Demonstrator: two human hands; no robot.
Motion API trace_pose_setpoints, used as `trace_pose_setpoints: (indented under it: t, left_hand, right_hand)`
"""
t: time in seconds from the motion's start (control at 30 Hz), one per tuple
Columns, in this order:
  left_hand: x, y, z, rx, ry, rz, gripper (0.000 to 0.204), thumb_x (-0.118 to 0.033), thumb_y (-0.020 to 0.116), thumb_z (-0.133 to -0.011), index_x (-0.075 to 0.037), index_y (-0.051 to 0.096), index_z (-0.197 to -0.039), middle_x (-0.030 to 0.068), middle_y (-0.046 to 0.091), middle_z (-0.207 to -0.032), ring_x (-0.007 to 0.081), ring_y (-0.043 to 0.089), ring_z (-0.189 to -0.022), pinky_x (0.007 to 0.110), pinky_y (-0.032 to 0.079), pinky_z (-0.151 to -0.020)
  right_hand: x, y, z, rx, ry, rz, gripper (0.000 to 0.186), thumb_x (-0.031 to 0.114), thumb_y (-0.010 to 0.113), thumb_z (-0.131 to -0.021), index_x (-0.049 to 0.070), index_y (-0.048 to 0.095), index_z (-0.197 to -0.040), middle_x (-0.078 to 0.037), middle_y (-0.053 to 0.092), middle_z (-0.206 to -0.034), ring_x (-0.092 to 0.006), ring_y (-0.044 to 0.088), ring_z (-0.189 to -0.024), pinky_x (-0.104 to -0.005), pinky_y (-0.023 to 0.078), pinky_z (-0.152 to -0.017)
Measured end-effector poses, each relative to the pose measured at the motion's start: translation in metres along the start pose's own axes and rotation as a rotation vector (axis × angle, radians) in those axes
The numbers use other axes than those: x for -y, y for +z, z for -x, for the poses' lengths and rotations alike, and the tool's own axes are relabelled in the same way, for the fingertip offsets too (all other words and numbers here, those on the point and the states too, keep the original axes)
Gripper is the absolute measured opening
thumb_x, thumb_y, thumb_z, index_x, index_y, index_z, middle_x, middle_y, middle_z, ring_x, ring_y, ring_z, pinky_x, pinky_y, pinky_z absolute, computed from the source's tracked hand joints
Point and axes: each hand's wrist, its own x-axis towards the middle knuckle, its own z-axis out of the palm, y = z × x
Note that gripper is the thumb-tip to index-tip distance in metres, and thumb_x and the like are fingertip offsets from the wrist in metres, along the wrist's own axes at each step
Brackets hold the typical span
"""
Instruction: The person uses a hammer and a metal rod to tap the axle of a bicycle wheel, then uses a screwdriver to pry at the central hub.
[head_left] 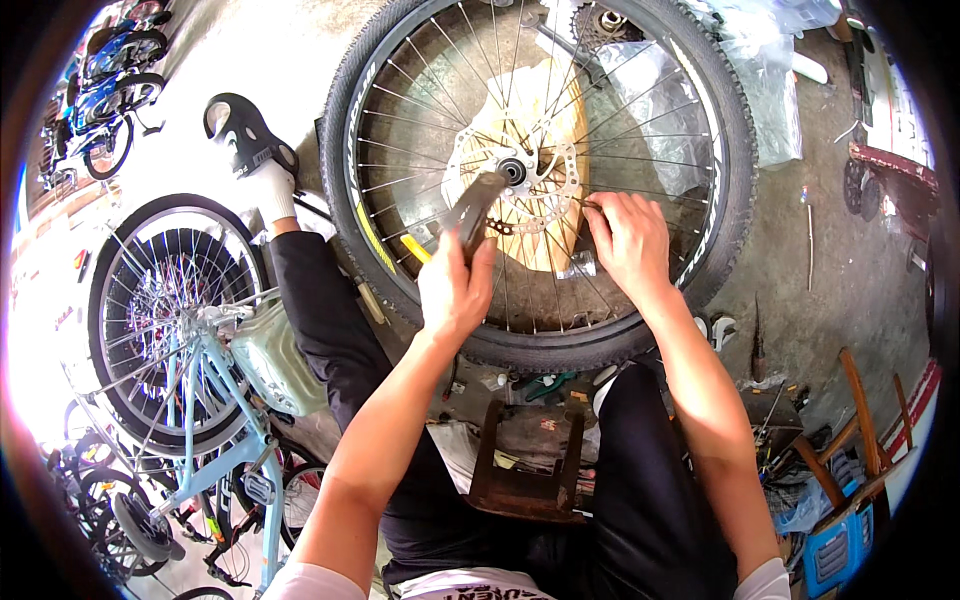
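Note:
A bicycle wheel (pixel 742 150) with a knobby black tire lies flat before me. At its hub (pixel 513 172) sits a silver disc brake rotor (pixel 568 182) with holes. My left hand (pixel 455 290) is closed round a dark tool that looks like a hammer (pixel 478 208), slightly blurred, held over the rotor just left of the hub. At the rotor's right edge, my right hand (pixel 630 245) pinches a thin dark rod (pixel 588 204); most of it is hidden by the fingers. Beneath the hub, between the spokes, shows a pale wooden block (pixel 545 255).
A light blue bicycle (pixel 225 375) stands at the left, with more bikes (pixel 110 95) behind. Between my legs is a small wooden stool (pixel 525 495). Plastic bags (pixel 765 100) lie at the far right; a blue plastic stool (pixel 838 550) stands at the near right.

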Motion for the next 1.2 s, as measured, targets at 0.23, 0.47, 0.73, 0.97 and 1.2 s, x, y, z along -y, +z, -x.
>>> trace_pose_setpoints:
  t: [0.23,0.47,0.73,0.97,1.2]
  left_hand:
    - [-0.019,-0.017,-0.013,0.163,-0.032,0.000,0.041,-0.031,0.064,-0.102,0.000,0.056,-0.127,0.0250,0.068,-0.081,0.0481,0.066,-0.073,0.050,0.051,-0.064]
    - [-0.010,-0.005,-0.005,0.095,0.019,0.030,0.043,-0.027,0.063,-0.102,0.001,0.053,-0.133,0.0258,0.069,-0.083,0.0476,0.067,-0.074,0.050,0.053,-0.065]
    - [-0.026,-0.013,-0.011,0.063,0.057,0.034,0.040,-0.024,0.067,-0.100,0.005,0.054,-0.124,0.0248,0.066,-0.076,0.0466,0.065,-0.068,0.050,0.050,-0.058]
    - [-0.022,0.000,-0.014,0.140,-0.008,-0.040,0.046,-0.026,0.065,-0.102,0.005,0.051,-0.133,0.0264,0.066,-0.078,0.0486,0.066,-0.070,0.051,0.051,-0.062]
    - [-0.033,-0.009,-0.014,0.006,0.094,-0.016,0.045,-0.028,0.067,-0.101,0.008,0.051,-0.122,0.0270,0.065,-0.076,0.0494,0.063,-0.067,0.052,0.048,-0.058]
  right_hand:
    - [-0.002,-0.003,0.002,-0.003,-0.001,0.007,0.011,0.018,0.073,-0.093,0.010,0.067,-0.097,-0.006,0.069,-0.085,-0.0266,0.063,-0.080,-0.0411,0.044,-0.073]
    - [0.000,0.001,0.000,-0.031,-0.011,-0.034,0.011,0.018,0.073,-0.092,0.009,0.067,-0.097,-0.006,0.069,-0.085,-0.0262,0.063,-0.081,-0.0409,0.044,-0.073]
    - [-0.003,0.000,0.003,-0.021,-0.025,-0.001,0.012,0.017,0.072,-0.093,0.009,0.066,-0.099,-0.006,0.068,-0.084,-0.0266,0.063,-0.079,-0.0414,0.044,-0.073]
    - [-0.004,-0.001,0.003,-0.004,-0.016,0.002,0.011,0.018,0.072,-0.093,0.010,0.066,-0.097,-0.006,0.068,-0.083,-0.0269,0.063,-0.079,-0.0414,0.044,-0.072]
    - [-0.003,-0.001,0.001,-0.021,-0.017,-0.002,0.011,0.019,0.072,-0.093,0.010,0.067,-0.097,-0.006,0.068,-0.084,-0.0272,0.063,-0.080,-0.0412,0.044,-0.073]
